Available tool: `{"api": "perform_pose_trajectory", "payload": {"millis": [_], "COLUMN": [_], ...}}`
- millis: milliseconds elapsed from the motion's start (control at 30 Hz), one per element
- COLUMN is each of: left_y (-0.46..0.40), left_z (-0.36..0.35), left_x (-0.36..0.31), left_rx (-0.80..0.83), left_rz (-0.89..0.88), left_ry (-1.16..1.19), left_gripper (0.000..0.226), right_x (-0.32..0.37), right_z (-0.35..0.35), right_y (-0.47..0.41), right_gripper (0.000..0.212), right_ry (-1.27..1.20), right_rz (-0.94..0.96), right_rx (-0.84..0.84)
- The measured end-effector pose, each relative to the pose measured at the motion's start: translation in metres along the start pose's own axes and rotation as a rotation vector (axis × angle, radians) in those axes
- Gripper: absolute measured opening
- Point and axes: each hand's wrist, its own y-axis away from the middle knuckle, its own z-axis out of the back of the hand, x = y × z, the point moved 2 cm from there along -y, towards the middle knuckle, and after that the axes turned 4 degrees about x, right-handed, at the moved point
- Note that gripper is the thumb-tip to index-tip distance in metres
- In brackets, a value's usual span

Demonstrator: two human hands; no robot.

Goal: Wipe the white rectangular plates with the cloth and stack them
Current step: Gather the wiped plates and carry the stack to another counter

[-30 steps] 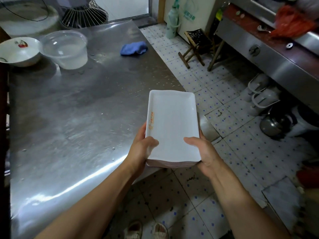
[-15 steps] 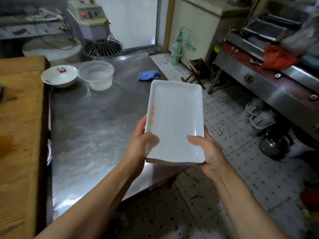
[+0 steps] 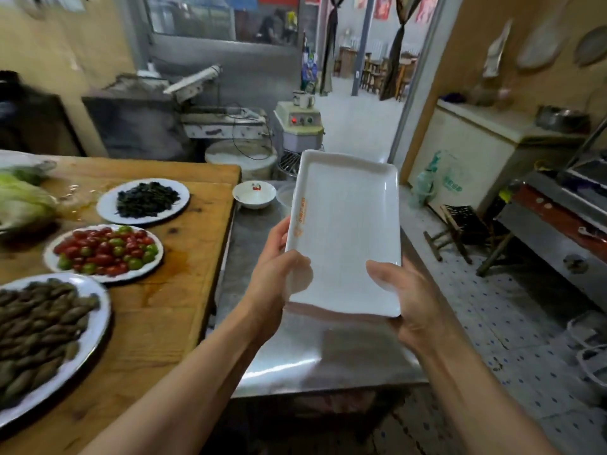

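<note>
The left hand [image 3: 279, 274] grips the near left corner of the plates [image 3: 345, 238], thumb on top; the right hand [image 3: 404, 297] grips the near right corner likewise. The stack is held in the air above the steel worktop [image 3: 295, 362], long axis running away from the person, far end tilted up. How many plates lie under the top one cannot be told. The cloth is not in view, probably hidden behind the plates.
</note>
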Motion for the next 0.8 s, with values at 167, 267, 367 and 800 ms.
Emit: {"api": "perform_pose_trajectory", "payload": {"millis": [167,267,367,800], "left_y": [0.048,0.082,0.118,0.303], "left_z": [0.022,0.040,0.064,0.188], "left_x": [-0.020,-0.028,-0.037,-0.068], "left_rx": [-0.172,-0.305,-0.446,-0.931], "left_rz": [-0.085,-0.141,-0.196,-0.416], "left_ry": [0.043,0.079,0.073,0.131], "left_gripper": [0.071,0.068,0.058,0.063], "right_x": [0.008,0.007,0.004,-0.053], "right_z": [-0.040,-0.073,-0.114,-0.338], "right_y": [-0.005,-0.002,0.006,0.079], "right_gripper": [0.040,0.047,0.055,0.067], "right_ry": [0.012,0.020,0.041,0.064], "right_rz": [0.015,0.001,-0.036,-0.154], "right_rx": [0.219,0.382,0.543,1.099]}}
